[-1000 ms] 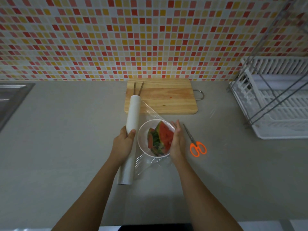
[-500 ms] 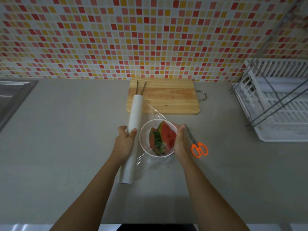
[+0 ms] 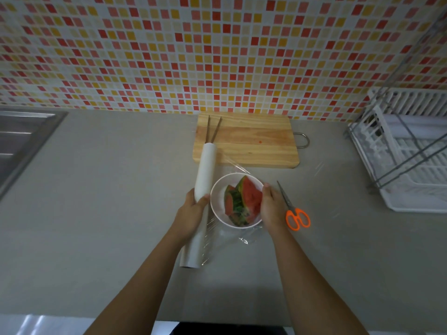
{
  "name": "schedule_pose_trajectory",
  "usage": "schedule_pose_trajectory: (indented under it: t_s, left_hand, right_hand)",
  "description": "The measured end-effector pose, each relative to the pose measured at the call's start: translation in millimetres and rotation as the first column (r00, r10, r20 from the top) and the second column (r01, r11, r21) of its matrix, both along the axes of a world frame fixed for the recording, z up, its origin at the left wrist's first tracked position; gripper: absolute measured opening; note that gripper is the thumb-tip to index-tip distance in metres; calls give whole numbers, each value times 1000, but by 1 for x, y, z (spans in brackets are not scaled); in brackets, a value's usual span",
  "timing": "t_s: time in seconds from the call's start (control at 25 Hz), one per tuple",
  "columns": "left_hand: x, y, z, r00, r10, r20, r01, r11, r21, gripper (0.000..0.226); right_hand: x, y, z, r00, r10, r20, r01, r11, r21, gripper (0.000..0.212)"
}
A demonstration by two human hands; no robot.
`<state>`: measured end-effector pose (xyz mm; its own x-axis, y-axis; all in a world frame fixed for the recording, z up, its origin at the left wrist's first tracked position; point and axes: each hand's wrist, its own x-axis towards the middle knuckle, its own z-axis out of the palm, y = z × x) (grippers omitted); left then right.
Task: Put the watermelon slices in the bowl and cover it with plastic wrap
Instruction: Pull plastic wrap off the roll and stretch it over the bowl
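Note:
A white bowl sits on the grey counter with watermelon slices in it, red flesh and green rind showing. A long white roll of plastic wrap lies just left of the bowl, and my left hand grips its middle. Clear film runs from the roll over and around the bowl and bunches on the counter at the bowl's near side. My right hand presses against the bowl's right rim, holding the film there.
Orange-handled scissors lie right of my right hand. A wooden cutting board with two chopsticks stands behind the bowl. A white dish rack is at the right, a steel sink at the far left.
The bowl and both hands have barely shifted. My right hand has settled closer against the bowl's right rim, and the film lies tighter over the bowl.

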<state>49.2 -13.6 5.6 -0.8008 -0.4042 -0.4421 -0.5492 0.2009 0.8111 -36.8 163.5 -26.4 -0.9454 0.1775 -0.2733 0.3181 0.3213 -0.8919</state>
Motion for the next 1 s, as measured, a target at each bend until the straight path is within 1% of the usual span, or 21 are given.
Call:
schedule_pose_trajectory:
  t_s: [0.12, 0.16, 0.24, 0.4, 0.52, 0.64, 0.72, 0.76, 0.88, 1.0]
  left_hand:
    - [3, -2, -2, 996, 80, 51, -77, 996, -42, 50]
    - [4, -4, -3, 994, 85, 69, -81, 995, -63, 48]
    - [8, -10, -6, 994, 74, 81, -68, 995, -73, 45]
    - [12, -15, -10, 999, 29, 44, -29, 1000, 5, 48]
    - [10, -13, -9, 998, 58, 23, -60, 994, 88, 55]
    - [18, -14, -14, 999, 38, 24, -41, 992, 123, 53]
    - [25, -15, -20, 1000, 25, -18, -21, 984, 177, 52]
    - [28, -16, -22, 999, 24, -45, -15, 984, 180, 50]
    - [29, -16, -25, 996, 50, -79, -46, 998, 48, 38]
    - [34, -13, -30, 990, 111, -89, -112, 994, -5, 44]
  right_hand:
    - [-1, -1, 1, 1000, -25, 2, 25, 999, -41, 42]
    - [-1, -1, 2, 1000, -30, 3, 30, 999, -45, 42]
    - [0, -1, 2, 1000, -22, -7, 22, 1000, -4, 43]
    - [-5, 1, 6, 999, -22, -42, 24, 999, 47, 43]
    - [-14, 5, 8, 999, -5, -46, 8, 998, 67, 42]
    - [-16, 7, 7, 998, -6, -68, 11, 997, 79, 40]
    - [-16, 7, 6, 997, -3, -76, 9, 997, 82, 41]
    - [-16, 7, 6, 997, -1, -77, 7, 996, 84, 40]
    - [-17, 6, 8, 997, 6, -79, 2, 996, 93, 40]
    - [-16, 7, 9, 997, 13, -82, -5, 995, 98, 41]
